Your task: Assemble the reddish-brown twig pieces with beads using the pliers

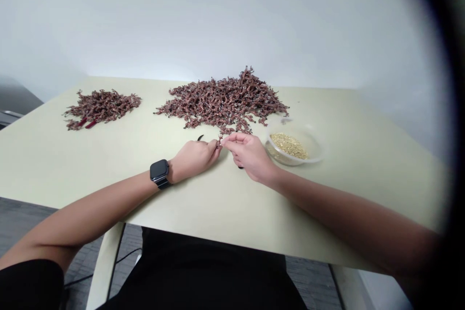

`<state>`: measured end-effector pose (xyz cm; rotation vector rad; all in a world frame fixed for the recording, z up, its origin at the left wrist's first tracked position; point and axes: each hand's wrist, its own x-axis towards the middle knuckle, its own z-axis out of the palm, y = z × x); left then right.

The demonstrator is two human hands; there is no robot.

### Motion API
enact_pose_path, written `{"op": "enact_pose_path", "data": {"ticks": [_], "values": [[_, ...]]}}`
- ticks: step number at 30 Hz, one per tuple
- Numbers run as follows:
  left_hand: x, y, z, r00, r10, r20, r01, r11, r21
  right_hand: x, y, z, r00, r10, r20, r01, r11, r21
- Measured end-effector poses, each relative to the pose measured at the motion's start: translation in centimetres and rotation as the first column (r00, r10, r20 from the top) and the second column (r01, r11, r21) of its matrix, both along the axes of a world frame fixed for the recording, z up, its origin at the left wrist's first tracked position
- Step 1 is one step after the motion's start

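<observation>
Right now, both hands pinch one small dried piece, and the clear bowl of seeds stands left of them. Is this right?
No: in the head view the clear bowl of seeds stands right of the right hand, not left. The rest holds.

A small, shrivelled, reddish-brown pod (219, 143) was pinched between both hands' fingers (213, 148), just above the worktop (218, 198), at the big heap's (225, 99) near edge.
</observation>
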<state>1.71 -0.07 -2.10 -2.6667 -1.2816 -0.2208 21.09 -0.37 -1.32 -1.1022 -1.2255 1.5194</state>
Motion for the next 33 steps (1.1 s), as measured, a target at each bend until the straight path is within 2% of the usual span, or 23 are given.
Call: {"op": "enact_pose_path", "data": {"ticks": [7,14,25,33], "values": [[-0.1,0.2,0.0,0.999,0.01,0.032,-0.01,1.0,-0.015,0.2,0.3,-0.8,0.996,-0.013,0.086,-0.001,0.986,0.167],[-0.2,0.3,0.3,0.993,0.042,0.112,-0.033,0.996,-0.078,0.4,0.1,-0.7,0.976,-0.078,0.203,-0.007,0.922,0.387],[-0.1,0.3,0.3,0.992,0.034,0.121,-0.02,0.993,-0.118,0.6,0.1,-1.1,0.93,-0.165,0.329,-0.039,0.845,0.533],[0.0,0.2,0.5,0.993,0.025,0.112,-0.01,0.992,-0.129,0.6,0.2,-1.2,0.915,-0.18,0.362,-0.049,0.839,0.542]]}}
